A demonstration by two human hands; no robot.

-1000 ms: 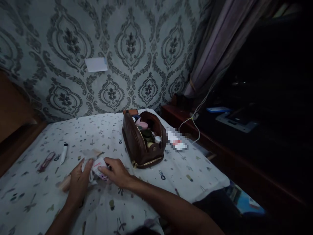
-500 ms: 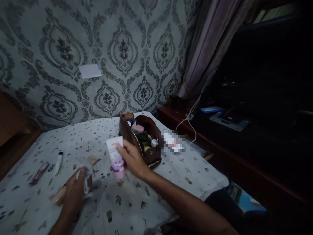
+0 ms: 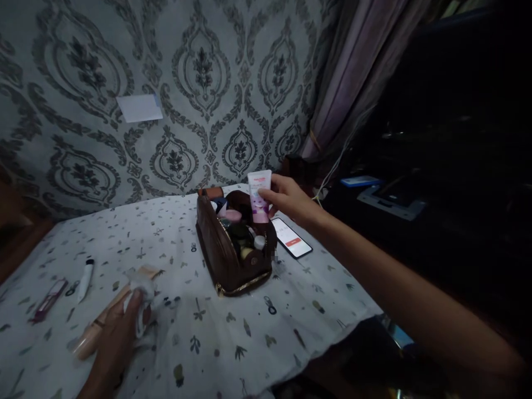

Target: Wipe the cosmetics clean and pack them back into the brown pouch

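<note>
My right hand (image 3: 286,197) is closed on a white and pink squeeze tube (image 3: 260,194) with a purple cartoon print, upright above the right side of an open brown zip bag (image 3: 218,244). Jars, a white-capped container (image 3: 260,243) and a pink item (image 3: 233,216) fill the bag. At the lower left, my left hand (image 3: 118,324) is closed around a crumpled white tissue (image 3: 145,293). A beige tube (image 3: 88,341) with a clear end passes beneath that hand; whether the fingers grip it too I cannot tell.
A lit phone (image 3: 292,238) lies right of the bag. On the left of the patterned cloth (image 3: 170,260) are a white tube with a black cap (image 3: 86,280) and a purplish slim case (image 3: 49,300). A brown item (image 3: 210,192) sits behind the bag.
My right hand has carried the squeeze tube up and right, from in front of the bag to above it. My left hand stays low with the tissue. The view has shifted slightly.
</note>
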